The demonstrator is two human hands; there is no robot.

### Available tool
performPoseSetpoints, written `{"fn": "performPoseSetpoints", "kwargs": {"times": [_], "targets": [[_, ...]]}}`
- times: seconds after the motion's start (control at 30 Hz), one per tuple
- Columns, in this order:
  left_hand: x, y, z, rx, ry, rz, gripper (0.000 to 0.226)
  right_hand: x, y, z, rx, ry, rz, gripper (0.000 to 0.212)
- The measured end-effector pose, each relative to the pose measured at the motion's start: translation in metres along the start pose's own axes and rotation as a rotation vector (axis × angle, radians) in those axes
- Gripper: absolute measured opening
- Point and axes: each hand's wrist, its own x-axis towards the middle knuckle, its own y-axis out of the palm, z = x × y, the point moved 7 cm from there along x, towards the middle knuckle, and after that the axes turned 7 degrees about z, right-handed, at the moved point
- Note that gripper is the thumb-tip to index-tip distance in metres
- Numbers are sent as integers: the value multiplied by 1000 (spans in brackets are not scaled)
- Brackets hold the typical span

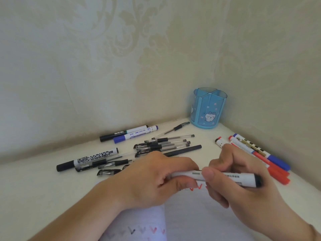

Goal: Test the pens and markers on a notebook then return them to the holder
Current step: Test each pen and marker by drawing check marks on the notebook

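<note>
Two hands share one white marker (225, 178), held level just above the open notebook (191, 214). The left hand (152, 180) curls round the end that is hidden in its palm; the right hand (239, 174) wraps the barrel, thumb on top, with the black end poking out past its knuckles. I'd judge the cap is coming off or going back on, though which I cannot tell, since that end is covered. Red ticks (196, 187) sit on the page directly beneath the grip, and more ticks in grey, black and red run along the near edge.

If it is being capped, the next move calls for a firm push, then a carry up and to the right of the hands to the blue holder (208, 108), which stands in the corner with nothing showing in it.

Counting: beyond the left hand, three loose markers and a heap of roughly nine or ten gel pens (166, 145), too overlapped to count surely. Right of the right hand lie about four red and blue markers (271, 162).
</note>
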Motion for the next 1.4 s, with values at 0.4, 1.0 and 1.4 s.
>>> {"fn": "performPoseSetpoints", "kwargs": {"times": [0.4, 1.0, 1.4], "targets": [[-9, -11, 16, -12, -148, -96, 25, 11, -55, -10, 166, 184, -68, 54], [-8, 8, 40, 250, -229, 194, 23, 0, 21, -32, -89, 302, -32, 22], [-7, 6, 43, 248, -283, 182, 32, 5, 24, -40, -223, 319, -63, 29]]}}
